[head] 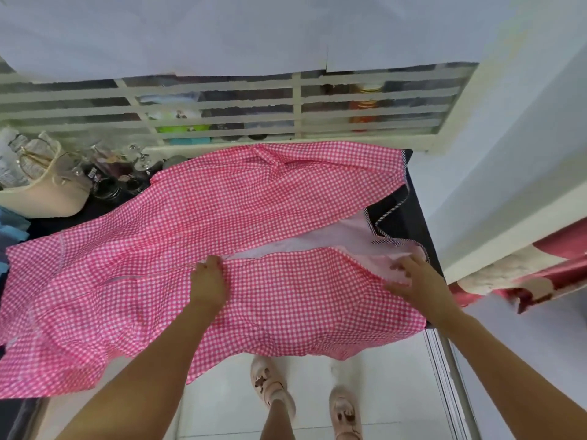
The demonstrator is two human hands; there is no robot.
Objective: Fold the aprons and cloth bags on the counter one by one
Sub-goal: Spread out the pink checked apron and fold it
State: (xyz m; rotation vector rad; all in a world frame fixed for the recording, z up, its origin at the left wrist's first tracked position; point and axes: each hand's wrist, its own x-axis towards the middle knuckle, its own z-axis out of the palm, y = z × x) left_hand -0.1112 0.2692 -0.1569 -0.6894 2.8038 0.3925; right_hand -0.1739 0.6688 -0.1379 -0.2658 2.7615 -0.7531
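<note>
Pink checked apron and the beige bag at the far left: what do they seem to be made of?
The apron: thin woven cloth, likely cotton or a blend, matte; it creases softly, hangs limp over the edge and shows a paler underside. The beige bag: stiffer, smooth material that keeps its shape, perhaps canvas or faux leather; unclear.

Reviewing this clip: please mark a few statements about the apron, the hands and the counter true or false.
1. The pink checked apron covers much of the counter. True.
2. The left hand and right hand both touch the apron. True.
3. The apron is already folded into a small square. False: it lies spread out, only partly folded over.
4. A cream handbag sits at the counter's right end. False: left end.
5. The apron's near edge hangs over the counter's front. True.
</note>
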